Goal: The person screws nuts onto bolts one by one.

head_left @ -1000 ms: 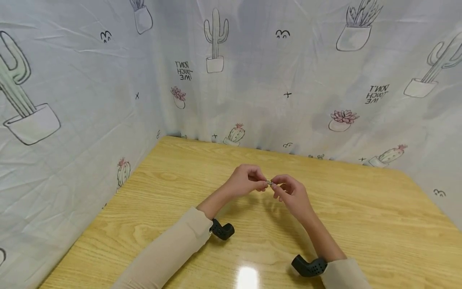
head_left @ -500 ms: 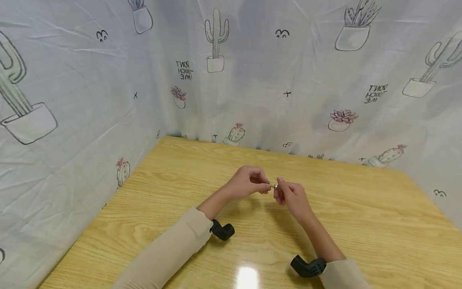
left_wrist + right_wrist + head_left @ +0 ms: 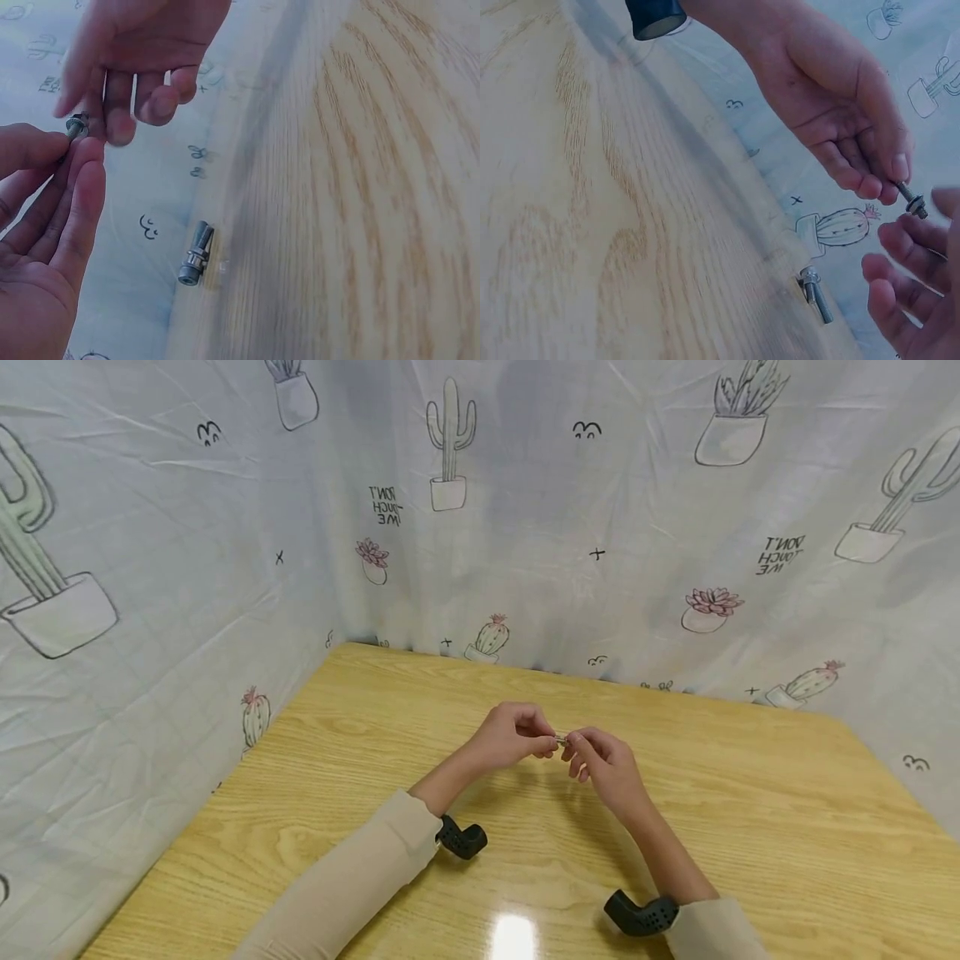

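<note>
My left hand pinches the shank of a small metal bolt between thumb and fingers, above the table. A nut with a washer sits near the bolt's free end, which points toward my right hand. The right thumb and index finger are at that end, on either side of the nut. In the left wrist view the right thumb is blurred, with the other fingers hanging loosely curled below. A second metal bolt with a nut lies near the far table edge; the head view does not show it.
A pale wood-grain table spreads under both arms. Behind it and along the left hangs a white cloth printed with cacti. Black wrist camera mounts stick out by the sleeves.
The right thumb swung up past the bolt's end half a second ago and has come back down to it. Both hands shifted right slightly, then back; the left kept its pinch.
</note>
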`<state>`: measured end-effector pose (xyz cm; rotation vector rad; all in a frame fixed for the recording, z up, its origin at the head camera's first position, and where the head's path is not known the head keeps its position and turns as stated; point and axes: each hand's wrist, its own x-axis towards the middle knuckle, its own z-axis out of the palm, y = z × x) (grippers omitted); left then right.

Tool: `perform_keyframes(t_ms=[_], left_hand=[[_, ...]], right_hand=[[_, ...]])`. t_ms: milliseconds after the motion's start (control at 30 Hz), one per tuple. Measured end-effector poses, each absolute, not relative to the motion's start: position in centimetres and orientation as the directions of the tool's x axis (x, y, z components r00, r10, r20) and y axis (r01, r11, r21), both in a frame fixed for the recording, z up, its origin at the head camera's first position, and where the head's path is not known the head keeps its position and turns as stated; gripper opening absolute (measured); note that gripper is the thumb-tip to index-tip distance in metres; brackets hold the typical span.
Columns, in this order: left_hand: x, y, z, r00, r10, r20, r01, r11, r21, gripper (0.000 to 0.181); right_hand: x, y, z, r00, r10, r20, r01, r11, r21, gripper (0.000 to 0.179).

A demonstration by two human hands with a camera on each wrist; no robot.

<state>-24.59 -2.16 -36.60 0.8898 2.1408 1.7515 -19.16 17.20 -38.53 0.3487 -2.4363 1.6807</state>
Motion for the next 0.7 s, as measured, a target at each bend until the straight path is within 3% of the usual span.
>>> perform_keyframes(t_ms=[200,700], left_hand=[[-24.66,-2.11,-36.45,-0.787,0.589,0.184,0.291,0.091,0.952,0.005],[-25.00,-2.29,-36.18,-0.782,0.592,0.195,0.306,0.091,0.948,0.004]], right_hand=[[-19.24,17.24,-38.32,-0.951,-0.126,0.283,-0.309,0.333,-0.891,0.027],[-19.46,17.25,-37.74,-0.974,-0.095,0.208,-0.228,0.346,-0.910,0.033]])
